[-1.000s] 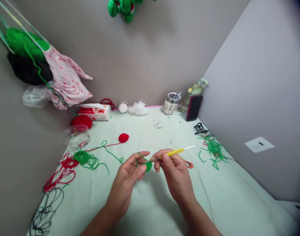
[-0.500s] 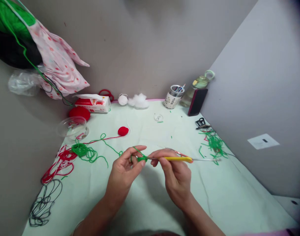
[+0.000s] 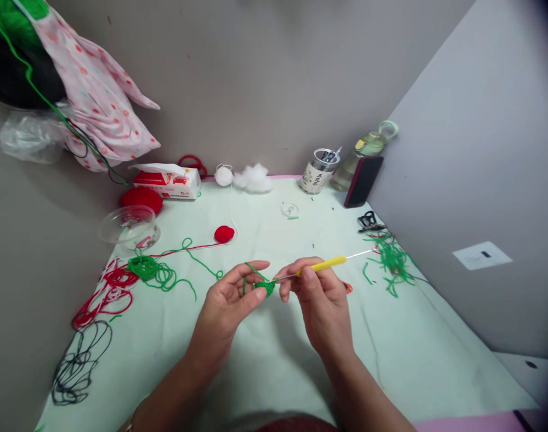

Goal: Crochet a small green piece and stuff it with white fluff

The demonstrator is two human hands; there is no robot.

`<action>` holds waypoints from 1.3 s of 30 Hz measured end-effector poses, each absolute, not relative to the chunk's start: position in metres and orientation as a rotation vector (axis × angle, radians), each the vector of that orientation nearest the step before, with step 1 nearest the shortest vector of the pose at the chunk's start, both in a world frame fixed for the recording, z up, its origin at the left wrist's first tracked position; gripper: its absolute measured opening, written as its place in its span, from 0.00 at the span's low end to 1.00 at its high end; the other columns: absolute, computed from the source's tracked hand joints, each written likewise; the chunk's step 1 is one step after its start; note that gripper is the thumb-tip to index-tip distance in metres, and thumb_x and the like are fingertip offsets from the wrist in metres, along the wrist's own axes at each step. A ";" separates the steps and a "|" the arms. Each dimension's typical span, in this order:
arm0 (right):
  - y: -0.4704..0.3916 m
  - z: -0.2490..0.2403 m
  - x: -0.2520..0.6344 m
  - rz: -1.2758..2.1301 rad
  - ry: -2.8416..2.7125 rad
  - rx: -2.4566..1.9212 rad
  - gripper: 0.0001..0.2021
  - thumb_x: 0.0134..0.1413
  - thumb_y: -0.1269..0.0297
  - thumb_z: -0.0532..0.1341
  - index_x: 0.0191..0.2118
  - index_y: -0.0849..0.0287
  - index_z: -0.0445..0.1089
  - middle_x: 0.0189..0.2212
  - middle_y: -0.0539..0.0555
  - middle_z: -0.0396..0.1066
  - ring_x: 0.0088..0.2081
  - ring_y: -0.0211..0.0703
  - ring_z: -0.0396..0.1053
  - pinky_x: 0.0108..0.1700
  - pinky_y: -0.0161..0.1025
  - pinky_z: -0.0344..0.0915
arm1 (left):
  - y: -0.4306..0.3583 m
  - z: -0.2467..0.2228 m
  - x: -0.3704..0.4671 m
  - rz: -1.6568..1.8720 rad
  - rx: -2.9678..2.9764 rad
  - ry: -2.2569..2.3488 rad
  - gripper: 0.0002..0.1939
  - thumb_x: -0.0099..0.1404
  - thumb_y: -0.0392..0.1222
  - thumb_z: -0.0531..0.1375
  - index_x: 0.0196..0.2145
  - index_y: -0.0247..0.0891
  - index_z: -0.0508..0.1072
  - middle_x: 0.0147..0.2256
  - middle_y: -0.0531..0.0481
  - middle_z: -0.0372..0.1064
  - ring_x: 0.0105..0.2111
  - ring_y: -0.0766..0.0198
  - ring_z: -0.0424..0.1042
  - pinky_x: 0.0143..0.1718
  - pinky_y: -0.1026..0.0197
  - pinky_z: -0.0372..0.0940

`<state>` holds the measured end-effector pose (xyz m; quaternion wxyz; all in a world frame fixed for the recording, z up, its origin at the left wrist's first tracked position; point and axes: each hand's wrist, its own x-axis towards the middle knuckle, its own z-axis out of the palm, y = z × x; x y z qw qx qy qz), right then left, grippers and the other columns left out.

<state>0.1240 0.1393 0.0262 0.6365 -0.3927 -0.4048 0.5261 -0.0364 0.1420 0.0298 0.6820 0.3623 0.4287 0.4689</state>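
Between thumb and fingers, my left hand (image 3: 231,300) pinches a small green crocheted piece (image 3: 265,288), with green yarn running over the raised index finger. My right hand (image 3: 321,300) grips the yellow handle of a crochet hook (image 3: 322,264). The hook's thin metal tip reaches left to the upper edge of the green piece; its other metal end points up to the right. Behind my right hand lies an orange-handled tool (image 3: 348,288), mostly hidden. A loose green yarn bundle (image 3: 150,270) rests left of my left hand.
At the left lie red yarn (image 3: 121,276), black cord (image 3: 74,366) and a clear plastic tub (image 3: 141,231). A tissue pack (image 3: 168,182), white stuffing (image 3: 253,179), a pen tin (image 3: 319,172), a bottle (image 3: 346,171) and a phone (image 3: 364,182) line the back. Green scraps (image 3: 394,259) lie right.
My right hand has tilted the hook, raising its right end. The green piece has turned and shows more of its surface. The whole view has shifted slightly.
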 end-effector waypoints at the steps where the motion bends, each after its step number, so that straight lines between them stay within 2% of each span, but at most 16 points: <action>1: 0.140 0.026 0.124 1.210 -0.914 -0.901 0.11 0.68 0.56 0.63 0.37 0.56 0.76 0.35 0.53 0.79 0.29 0.37 0.73 0.33 0.38 0.72 | 0.142 0.030 -0.036 1.050 0.810 0.965 0.17 0.61 0.46 0.71 0.48 0.45 0.82 0.33 0.52 0.67 0.34 0.64 0.64 0.40 0.62 0.62; 7: 0.138 0.025 0.124 1.193 -0.978 -0.910 0.11 0.69 0.57 0.61 0.38 0.56 0.77 0.35 0.53 0.79 0.30 0.38 0.73 0.34 0.38 0.71 | 0.142 0.027 -0.036 1.054 0.817 0.975 0.16 0.62 0.45 0.70 0.49 0.45 0.82 0.35 0.52 0.67 0.36 0.64 0.65 0.41 0.63 0.62; 11: 0.134 0.025 0.125 1.034 -1.151 -0.972 0.11 0.71 0.61 0.59 0.40 0.56 0.77 0.35 0.53 0.78 0.31 0.39 0.74 0.36 0.39 0.72 | 0.141 0.025 -0.038 1.063 0.879 1.023 0.16 0.63 0.44 0.70 0.49 0.46 0.81 0.35 0.53 0.66 0.34 0.66 0.64 0.39 0.63 0.61; 17: 0.129 0.026 0.123 0.488 -1.603 -0.938 0.11 0.69 0.75 0.56 0.46 0.57 0.75 0.35 0.54 0.78 0.35 0.41 0.76 0.38 0.39 0.74 | 0.136 0.024 -0.035 1.131 1.065 1.196 0.14 0.64 0.38 0.68 0.48 0.47 0.81 0.25 0.58 0.58 0.30 0.68 0.61 0.39 0.64 0.61; 20: 0.126 0.020 0.120 0.186 -1.797 -0.938 0.14 0.67 0.76 0.57 0.50 0.55 0.75 0.39 0.57 0.79 0.40 0.44 0.78 0.39 0.40 0.76 | 0.132 0.027 -0.031 1.209 1.019 1.211 0.16 0.61 0.38 0.70 0.47 0.46 0.81 0.29 0.57 0.64 0.28 0.70 0.59 0.35 0.66 0.60; 23: 0.125 0.014 0.120 -0.037 -1.845 -0.946 0.16 0.67 0.74 0.59 0.54 0.51 0.75 0.43 0.58 0.78 0.43 0.46 0.78 0.40 0.41 0.76 | 0.133 0.030 -0.029 1.112 0.793 1.011 0.25 0.59 0.41 0.73 0.54 0.46 0.78 0.31 0.57 0.64 0.26 0.72 0.56 0.27 0.68 0.55; 25: 0.125 0.014 0.122 0.068 -1.743 -0.933 0.15 0.68 0.74 0.59 0.54 0.51 0.76 0.42 0.57 0.78 0.42 0.46 0.77 0.40 0.42 0.75 | 0.136 0.032 -0.031 1.014 0.633 0.856 0.26 0.60 0.42 0.73 0.56 0.43 0.77 0.29 0.58 0.61 0.23 0.75 0.52 0.23 0.69 0.50; 27: 0.126 0.019 0.124 0.345 -1.531 -0.940 0.14 0.69 0.74 0.57 0.50 0.52 0.77 0.37 0.54 0.78 0.36 0.43 0.75 0.37 0.42 0.73 | 0.141 0.034 -0.035 1.011 0.541 0.787 0.23 0.61 0.41 0.72 0.54 0.41 0.79 0.29 0.58 0.61 0.20 0.78 0.46 0.21 0.70 0.46; 29: 0.129 0.023 0.125 0.627 -1.337 -0.910 0.12 0.70 0.72 0.57 0.45 0.53 0.78 0.33 0.52 0.77 0.31 0.40 0.72 0.34 0.40 0.71 | 0.144 0.035 -0.038 1.067 0.542 0.778 0.21 0.61 0.39 0.72 0.52 0.41 0.81 0.29 0.58 0.62 0.20 0.79 0.44 0.21 0.70 0.47; 32: 0.132 0.025 0.124 0.907 -1.242 -0.831 0.10 0.70 0.67 0.59 0.42 0.52 0.79 0.33 0.51 0.76 0.31 0.38 0.71 0.35 0.39 0.69 | 0.143 0.036 -0.037 1.079 0.622 0.788 0.20 0.61 0.38 0.71 0.52 0.43 0.81 0.31 0.57 0.64 0.20 0.78 0.45 0.22 0.70 0.49; 39: 0.133 0.019 0.122 1.050 -1.199 -0.902 0.09 0.70 0.61 0.61 0.44 0.49 0.81 0.38 0.51 0.79 0.34 0.37 0.71 0.38 0.37 0.68 | 0.137 0.033 -0.035 1.036 0.682 0.816 0.19 0.63 0.41 0.70 0.52 0.45 0.81 0.33 0.56 0.64 0.23 0.75 0.49 0.23 0.68 0.50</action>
